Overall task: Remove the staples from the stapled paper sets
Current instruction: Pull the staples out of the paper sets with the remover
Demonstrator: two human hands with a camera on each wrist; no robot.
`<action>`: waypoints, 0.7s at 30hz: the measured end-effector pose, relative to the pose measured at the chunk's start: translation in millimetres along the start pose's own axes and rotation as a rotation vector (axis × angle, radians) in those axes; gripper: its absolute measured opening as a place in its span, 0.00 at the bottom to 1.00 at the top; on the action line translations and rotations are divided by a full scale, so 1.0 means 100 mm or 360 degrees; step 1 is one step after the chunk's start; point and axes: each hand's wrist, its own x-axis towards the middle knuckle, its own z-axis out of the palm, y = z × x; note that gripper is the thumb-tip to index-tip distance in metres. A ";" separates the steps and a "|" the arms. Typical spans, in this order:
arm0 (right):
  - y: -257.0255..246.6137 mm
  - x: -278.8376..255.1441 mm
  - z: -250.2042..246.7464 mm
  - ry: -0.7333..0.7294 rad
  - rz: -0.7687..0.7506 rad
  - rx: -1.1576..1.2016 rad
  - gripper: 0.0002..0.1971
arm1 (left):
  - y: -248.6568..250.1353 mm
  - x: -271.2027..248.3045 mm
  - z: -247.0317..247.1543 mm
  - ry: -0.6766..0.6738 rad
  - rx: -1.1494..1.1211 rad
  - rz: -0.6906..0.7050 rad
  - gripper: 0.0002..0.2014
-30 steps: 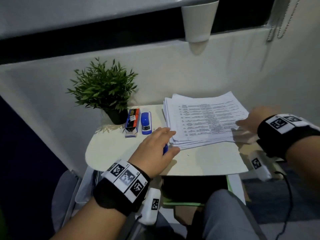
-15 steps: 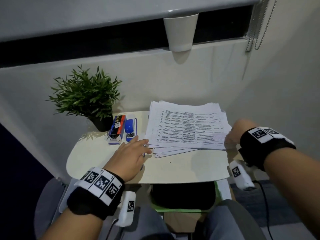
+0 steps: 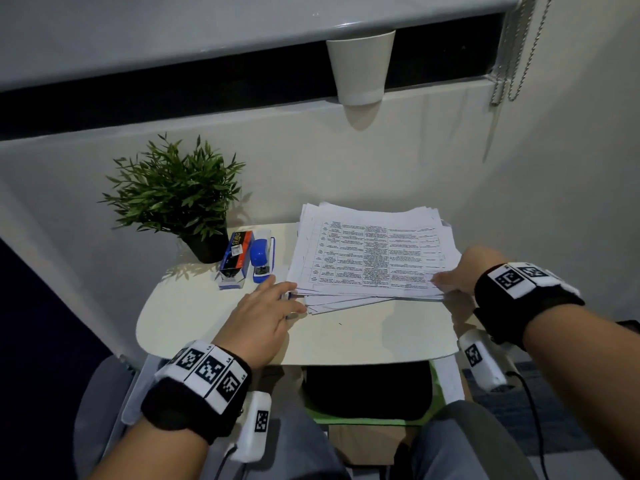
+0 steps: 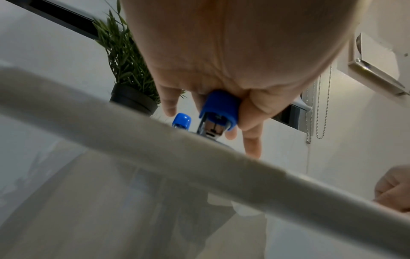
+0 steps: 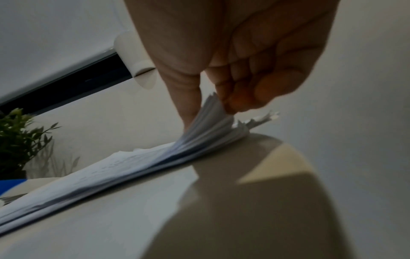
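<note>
A thick stack of printed paper sets [image 3: 370, 254] lies on the right half of the small cream table [image 3: 346, 337]. My left hand [image 3: 266, 306] sits at the stack's near left corner, and its thumb and fingers grip a small blue tool with a metal mouth [image 4: 219, 108]; in the head view the hand hides nearly all of that tool. My right hand [image 3: 453, 271] pinches the stack's near right corner. In the right wrist view, thumb and fingers [image 5: 235, 98] bend a bundle of sheets [image 5: 210, 122] upward off the table. I cannot make out any staples.
A blue stapler [image 3: 261, 258] and a box of staples [image 3: 237, 254] lie left of the stack, in front of a potted plant [image 3: 176, 192]. A white cup [image 3: 360, 64] hangs on the wall rail above. Bead chains [image 3: 516, 46] hang at the upper right. My knees are under the table.
The stack has turned squarer to me. My right hand slid along its right edge to the near corner and lifted sheets. My left hand stayed at the near left corner with the tool.
</note>
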 end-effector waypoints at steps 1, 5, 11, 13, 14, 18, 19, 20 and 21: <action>0.00 -0.01 0.02 -0.0026 -0.0008 -0.0004 0.18 | 0.00 0.00 -0.01 0.0003 0.0007 0.0000 0.28; -0.02 0.02 0.09 -0.0032 -0.0077 -0.0142 0.22 | 0.02 0.03 -0.05 0.0037 0.0037 0.0016 0.21; -0.06 0.08 0.12 0.0074 -0.0089 -0.0286 0.37 | 0.00 0.03 -0.02 0.0046 0.0011 0.0002 0.22; -0.08 0.06 0.10 0.0049 -0.0093 -0.0300 0.32 | 0.00 0.04 -0.01 0.0058 -0.0014 0.0007 0.21; -0.11 0.04 0.09 0.0046 -0.0105 -0.0295 0.29 | 0.00 0.04 0.00 0.0062 -0.0021 0.0011 0.21; -0.15 0.04 0.04 0.0045 -0.0140 -0.0168 0.26 | 0.00 0.04 0.01 0.0063 -0.0030 0.0012 0.22; -0.17 0.04 0.03 0.0026 -0.0125 -0.0179 0.26 | 0.00 0.04 0.01 0.0063 -0.0038 0.0008 0.22; -0.19 0.04 0.02 0.0009 -0.0109 -0.0217 0.27 | 0.00 0.04 0.01 0.0064 -0.0044 0.0007 0.21; -0.22 0.05 0.02 -0.0016 -0.0091 -0.0260 0.28 | 0.00 0.04 0.01 0.0063 -0.0047 0.0008 0.21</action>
